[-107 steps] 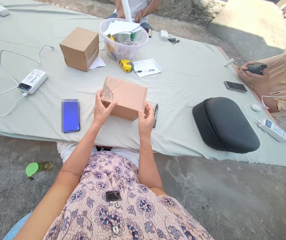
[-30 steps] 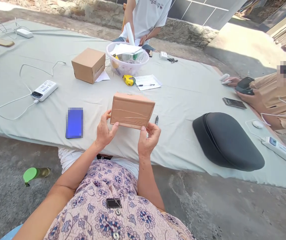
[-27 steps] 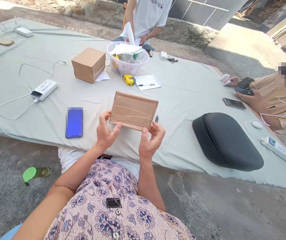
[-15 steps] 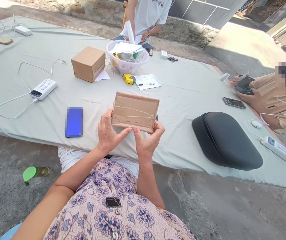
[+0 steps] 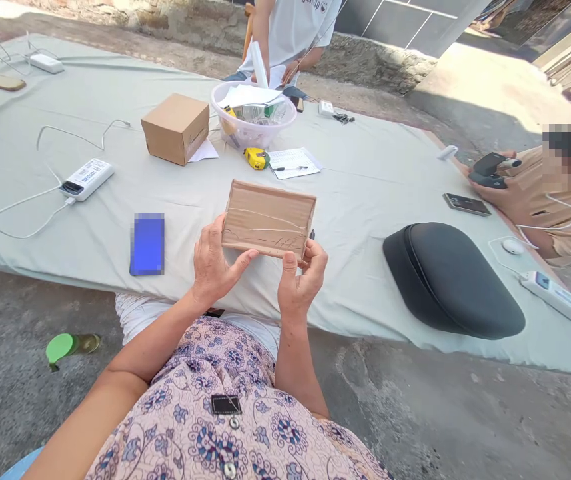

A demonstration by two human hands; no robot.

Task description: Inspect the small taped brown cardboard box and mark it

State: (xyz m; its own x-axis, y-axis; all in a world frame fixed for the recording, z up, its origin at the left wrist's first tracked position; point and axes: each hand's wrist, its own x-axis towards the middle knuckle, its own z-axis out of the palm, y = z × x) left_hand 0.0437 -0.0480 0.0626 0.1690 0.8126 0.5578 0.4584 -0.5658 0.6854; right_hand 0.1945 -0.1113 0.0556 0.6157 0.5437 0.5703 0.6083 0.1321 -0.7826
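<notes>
We hold the flat brown cardboard box (image 5: 268, 218), sealed with clear tape, lifted a little above the worktop (image 5: 365, 180) covered with pale green cloth. Our left hand (image 5: 214, 261) is clamped on its lower left corner, thumb on the near edge, and our right hand (image 5: 301, 278) pinches the lower right edge. To handle it well, we judge it best to keep both thumbs at the edge and the taped face tilted toward us, so the box does not slip. Beyond the hands stands a clear round plastic bowl (image 5: 254, 120) with white papers and some small items we cannot identify. To its left sits a closed cube-shaped cardboard box (image 5: 176, 128); its content is hidden.
</notes>
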